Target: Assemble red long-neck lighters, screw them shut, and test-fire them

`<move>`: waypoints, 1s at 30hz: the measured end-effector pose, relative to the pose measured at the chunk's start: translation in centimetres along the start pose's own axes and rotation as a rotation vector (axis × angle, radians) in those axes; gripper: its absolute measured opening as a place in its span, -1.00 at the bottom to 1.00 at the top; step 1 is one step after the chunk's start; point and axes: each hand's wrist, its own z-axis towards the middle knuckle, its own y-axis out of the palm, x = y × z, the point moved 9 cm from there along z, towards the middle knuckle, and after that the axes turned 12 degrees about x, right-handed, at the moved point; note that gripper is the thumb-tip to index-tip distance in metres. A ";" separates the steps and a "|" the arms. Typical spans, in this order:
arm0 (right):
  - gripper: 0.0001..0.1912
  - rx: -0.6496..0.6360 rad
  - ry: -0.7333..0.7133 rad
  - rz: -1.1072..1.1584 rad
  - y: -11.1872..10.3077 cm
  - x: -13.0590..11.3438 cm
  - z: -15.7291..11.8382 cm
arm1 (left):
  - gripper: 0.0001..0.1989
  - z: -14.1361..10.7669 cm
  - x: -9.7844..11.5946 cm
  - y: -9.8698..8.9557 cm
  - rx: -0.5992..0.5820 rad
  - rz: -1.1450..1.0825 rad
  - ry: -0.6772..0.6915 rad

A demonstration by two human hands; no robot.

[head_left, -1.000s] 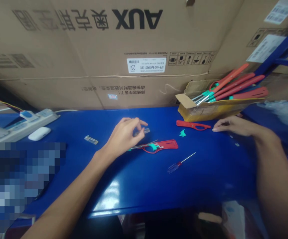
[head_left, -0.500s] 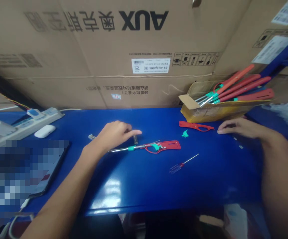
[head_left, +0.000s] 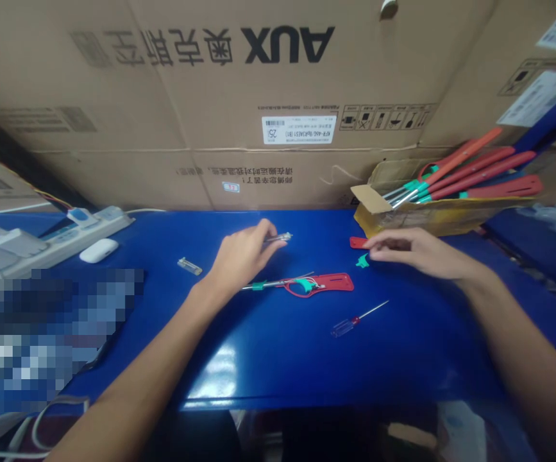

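Note:
My left hand (head_left: 244, 253) pinches a small clear-and-metal piece (head_left: 278, 238) between thumb and fingers, above the blue table. Just below it lies an opened long-nosed lighter, its red handle half (head_left: 338, 282) joined to a metal tube with a green collar (head_left: 258, 286). My right hand (head_left: 410, 251) is closed, fingertips together, over a second red handle half (head_left: 357, 242), largely covering it. Whatever those fingers hold, I cannot make out. Beside the fingertips rests a loose green trigger (head_left: 363, 260). A screwdriver (head_left: 347, 326) with a clear handle lies nearer me.
A small clear piece (head_left: 190, 265) lies left of my left wrist. Several red-handled lighters (head_left: 480, 173) stick out of a cardboard box (head_left: 417, 218) at the back right. A power strip (head_left: 70, 234), a white case (head_left: 99, 250) and a blurred-out device (head_left: 42, 333) occupy the left side.
My left hand has moved right and up, and the small piece now shows in its fingers. My right hand has moved left, over the red handle half.

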 end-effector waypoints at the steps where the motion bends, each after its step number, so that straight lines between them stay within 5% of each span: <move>1: -0.66 0.049 -0.051 0.024 1.2 -1.2 0.2 | -0.78 -0.1 1.0 0.0 0.019 -0.079 0.045; 6: -0.72 0.186 -0.110 0.189 5.6 -4.3 0.1 | -0.80 -1.5 5.6 0.9 0.008 -0.351 0.206; 11: -0.77 0.178 -0.112 0.292 6.5 -4.5 -0.5 | -0.71 -2.4 7.6 0.8 -0.005 -0.430 0.262; 30: -0.78 0.116 0.034 0.562 8.1 -3.0 -0.8 | -0.80 -2.3 7.1 0.7 0.006 -0.543 0.201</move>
